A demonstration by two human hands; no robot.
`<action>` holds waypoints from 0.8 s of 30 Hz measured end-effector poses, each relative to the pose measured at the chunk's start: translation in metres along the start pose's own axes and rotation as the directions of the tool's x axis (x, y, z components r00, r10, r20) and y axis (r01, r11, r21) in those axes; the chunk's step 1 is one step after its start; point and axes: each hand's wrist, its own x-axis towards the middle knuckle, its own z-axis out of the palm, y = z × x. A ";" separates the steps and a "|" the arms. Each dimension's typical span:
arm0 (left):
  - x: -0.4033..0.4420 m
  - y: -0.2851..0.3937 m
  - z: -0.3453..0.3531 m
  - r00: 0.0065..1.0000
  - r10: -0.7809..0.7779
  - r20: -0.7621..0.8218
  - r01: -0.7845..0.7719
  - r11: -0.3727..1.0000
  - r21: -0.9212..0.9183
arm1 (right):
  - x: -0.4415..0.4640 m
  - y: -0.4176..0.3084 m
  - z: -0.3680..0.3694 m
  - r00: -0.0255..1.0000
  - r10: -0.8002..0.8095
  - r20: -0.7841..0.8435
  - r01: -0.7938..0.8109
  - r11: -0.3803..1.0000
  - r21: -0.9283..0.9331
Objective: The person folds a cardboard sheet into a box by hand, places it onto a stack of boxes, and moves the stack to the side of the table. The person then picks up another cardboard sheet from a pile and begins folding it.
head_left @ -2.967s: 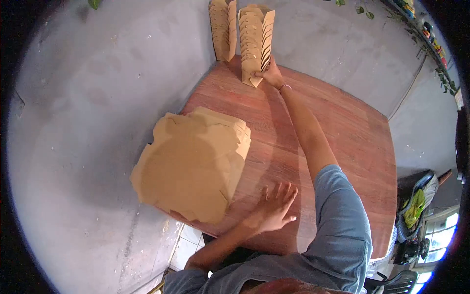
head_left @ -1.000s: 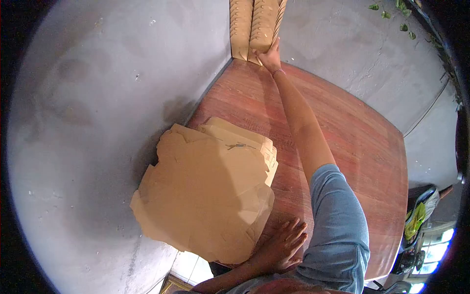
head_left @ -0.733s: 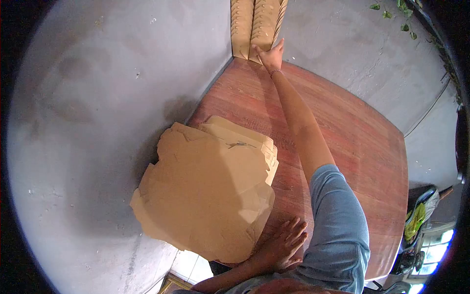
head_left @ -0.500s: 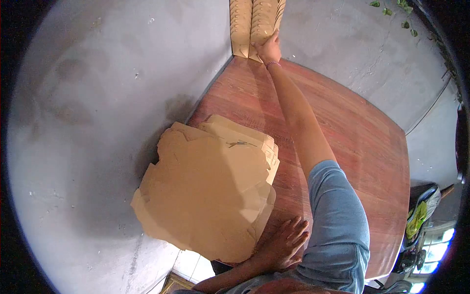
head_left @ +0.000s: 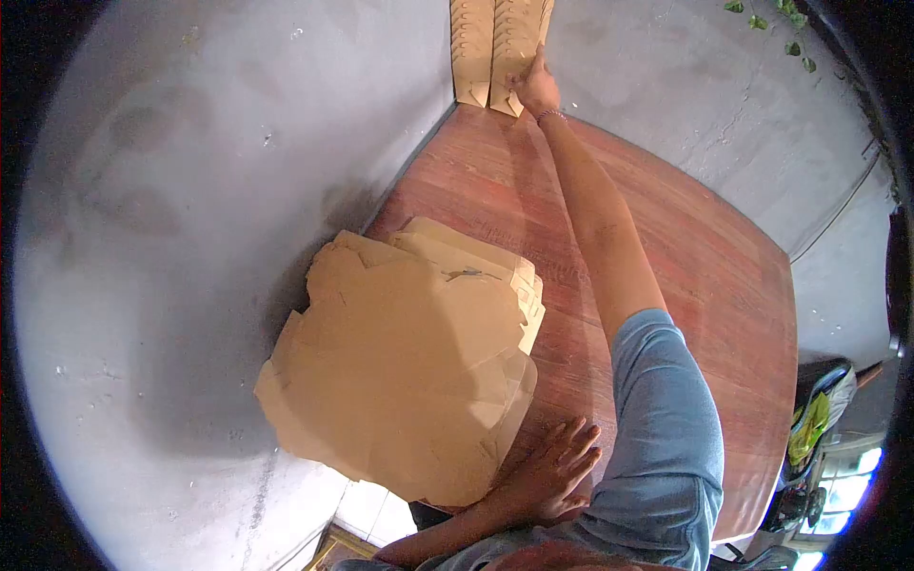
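Observation:
My right hand (head_left: 538, 90) reaches to the far corner of the table. Its fingers curl against the lower right side of a tall column of nested folded cardboard pieces (head_left: 512, 57). A second such column (head_left: 471, 57) stands close on its left, and part of a third shows behind my hand. My left hand (head_left: 562, 468) lies on the near part of the table, palm down with fingers spread, holding nothing. Beside it is a pile of flat, ragged-edged cardboard sheets (head_left: 390, 371), whose near edge meets my left forearm.
The reddish wood-grain table (head_left: 705, 314) runs into a corner of grey walls (head_left: 171, 238). Bags and a yellow-green item (head_left: 809, 425) are beyond its right edge. A leafy vine (head_left: 792, 21) and a cable hang on the right wall.
My right hand has shifted slightly right, from the front of the columns toward the side of one. The column it touches has edged a little to the right. My left hand stays put.

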 end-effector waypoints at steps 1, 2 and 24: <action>0.000 -0.001 0.001 1.000 0.002 -0.022 -0.002 1.000 -0.021 | -0.001 0.000 -0.001 1.000 0.007 0.025 -0.007 1.000 -0.001; 0.000 -0.001 0.002 0.999 0.003 -0.042 -0.005 0.999 -0.042 | 0.000 0.000 -0.002 1.000 0.012 0.029 -0.012 1.000 0.002; -0.002 0.010 -0.010 0.988 -0.030 -0.152 0.019 0.997 -0.072 | -0.001 0.019 -0.028 0.978 -0.198 0.072 0.189 0.975 0.118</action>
